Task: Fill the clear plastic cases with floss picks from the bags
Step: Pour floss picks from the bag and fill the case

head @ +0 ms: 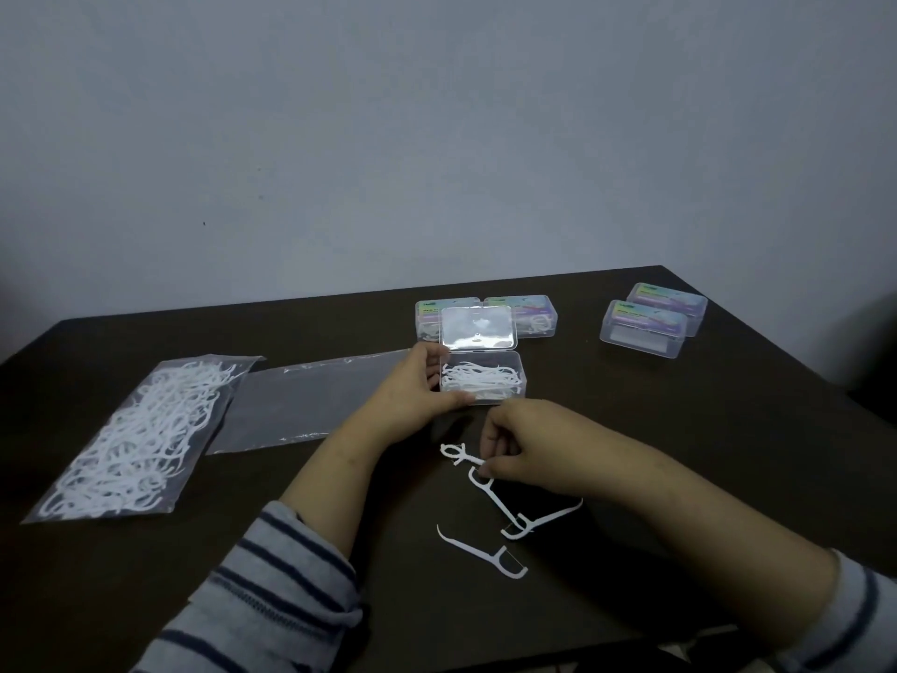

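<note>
Dark table [679,429] carries all items; places are given relative to the open case [483,378]. Left of it lie a full bag [141,439] of floss picks and, nearer, an emptied bag [301,405]. Behind it stand closed cases [650,318]. The left hand [412,386] grips the open case's left wall. In front, the right hand [524,449] pinches one floss pick [461,454]; loose picks [485,556] lie nearer.
</note>
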